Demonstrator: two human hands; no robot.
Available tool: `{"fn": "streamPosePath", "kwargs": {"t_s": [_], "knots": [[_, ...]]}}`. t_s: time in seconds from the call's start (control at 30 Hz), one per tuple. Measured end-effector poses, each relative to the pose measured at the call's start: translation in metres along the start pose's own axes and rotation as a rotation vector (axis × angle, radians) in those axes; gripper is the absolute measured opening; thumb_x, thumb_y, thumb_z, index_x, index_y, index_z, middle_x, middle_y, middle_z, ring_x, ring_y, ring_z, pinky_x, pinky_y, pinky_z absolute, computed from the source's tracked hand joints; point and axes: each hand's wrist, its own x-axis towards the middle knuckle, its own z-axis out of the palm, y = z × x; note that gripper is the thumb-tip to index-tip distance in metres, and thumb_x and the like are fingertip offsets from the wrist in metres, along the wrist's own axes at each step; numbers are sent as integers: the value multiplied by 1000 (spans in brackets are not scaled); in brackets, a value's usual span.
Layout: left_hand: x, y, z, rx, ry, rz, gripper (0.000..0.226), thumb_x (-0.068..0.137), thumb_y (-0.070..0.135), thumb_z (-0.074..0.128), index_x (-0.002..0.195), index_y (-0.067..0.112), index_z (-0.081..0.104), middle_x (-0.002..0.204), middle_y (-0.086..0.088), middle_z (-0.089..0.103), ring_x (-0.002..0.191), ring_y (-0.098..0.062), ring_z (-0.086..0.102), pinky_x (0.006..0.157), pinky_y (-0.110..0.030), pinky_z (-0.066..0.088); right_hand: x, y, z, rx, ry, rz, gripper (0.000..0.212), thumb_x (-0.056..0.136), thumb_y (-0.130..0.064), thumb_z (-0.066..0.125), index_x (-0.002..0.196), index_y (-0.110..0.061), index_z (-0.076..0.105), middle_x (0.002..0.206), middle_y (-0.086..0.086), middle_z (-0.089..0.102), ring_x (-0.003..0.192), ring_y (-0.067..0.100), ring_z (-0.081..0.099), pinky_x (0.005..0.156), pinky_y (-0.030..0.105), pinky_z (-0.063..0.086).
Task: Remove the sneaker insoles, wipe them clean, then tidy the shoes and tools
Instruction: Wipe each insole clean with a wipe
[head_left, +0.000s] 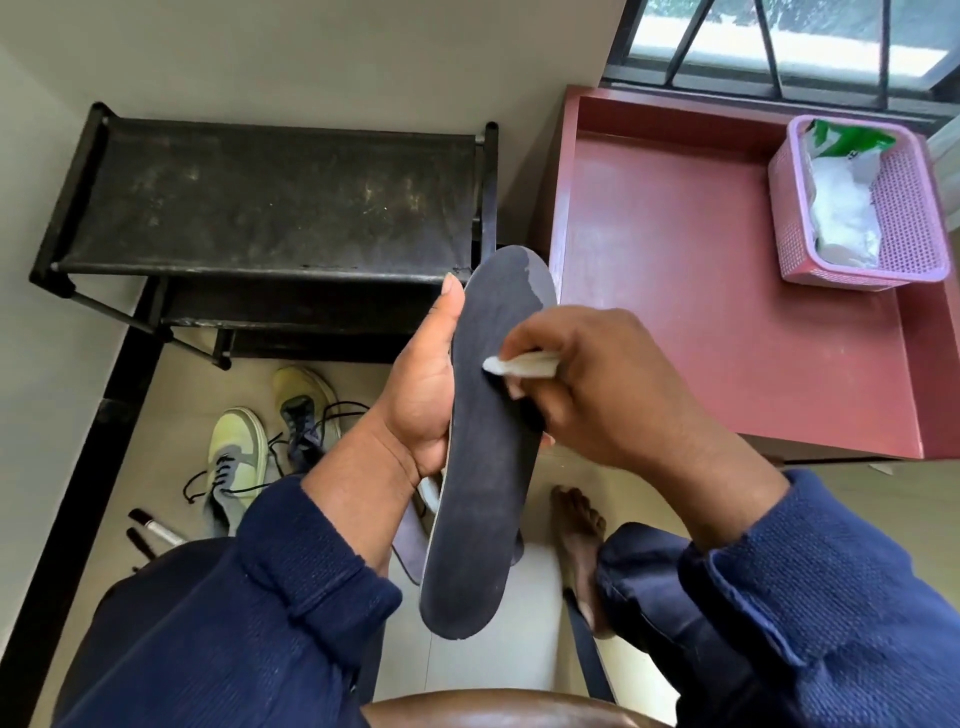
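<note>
**Wiping the insole in hand**

Our left hand (415, 395) grips the dark insole (488, 441) at its middle edge; our right hand (587, 384) pinches a white wipe (519, 365) against it. The insole seems light and bendable, held before the shoe rack (270, 202), above the sneakers (270, 431).

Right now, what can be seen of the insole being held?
The insole is dark navy, long and flat, with a fabric-like top worn pale at the toe edge. It is held roughly upright, toe away from the camera. The left hand grips its left edge; the right hand presses a white wipe against its middle.
</note>
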Motion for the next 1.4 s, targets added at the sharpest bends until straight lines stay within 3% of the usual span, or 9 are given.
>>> {"fn": "streamPosePath", "kwargs": {"t_s": [0.07,0.23,0.4,0.57,0.73,0.9,1.03,1.27,1.4], "knots": [[-1,4,-1,1,35,35,77,102,69,27,133,10,66,132,-16,66,126,-27,61,111,-42,48,-1,-4,3,-11,-36,-49,13,89,-23,60,83,-30,70,81,-14,66,73,7,59,68,30,51],[-6,7,6,84,79,66,76,102,67,24,131,13,69,132,-14,68,124,-27,64,109,-43,50,5,11,-1,-49,232,113,12,83,-16,70,79,-27,72,75,-12,68,70,8,60,66,29,51],[-3,7,0,46,95,48,78,104,67,25,142,8,59,139,-17,63,131,-31,57,114,-47,43,0,6,-5,-26,-112,-51,12,87,-19,70,84,-30,73,80,-17,66,74,2,60,66,20,47],[-5,9,1,116,79,16,82,102,71,23,141,9,60,133,-21,63,120,-35,62,106,-54,48,5,15,-8,-65,63,53,13,83,-17,74,80,-28,72,75,-14,70,69,1,62,65,16,44],[-4,8,2,78,109,37,76,105,64,24,140,6,59,136,-19,65,125,-31,63,109,-46,49,1,13,-13,65,-206,1,18,83,-11,74,85,-28,76,78,-17,71,74,0,66,66,19,50],[-6,10,4,151,-16,-70,92,98,77,19,133,6,65,124,-35,53,103,-46,59,99,-62,44,5,22,-9,-44,62,96,16,87,-14,71,87,-30,75,80,-17,70,72,1,61,66,20,45],[-7,10,1,151,-81,-112,85,98,74,27,134,7,64,123,-31,60,103,-47,59,99,-68,41,1,25,-17,45,-140,64,17,86,-12,73,86,-29,75,79,-18,72,75,0,66,66,19,50],[-14,8,7,143,-152,-210,79,95,69,32,141,10,57,111,-20,73,81,-40,75,66,-47,62,7,37,-19,-51,261,176,17,84,-10,68,85,-26,73,81,-11,69,73,8,61,66,21,45],[-12,7,5,181,-143,-210,80,96,70,31,143,11,56,110,-20,73,81,-41,74,70,-49,62,4,41,-27,69,97,125,19,84,-8,73,86,-26,75,80,-14,73,76,5,67,71,27,55]]}}
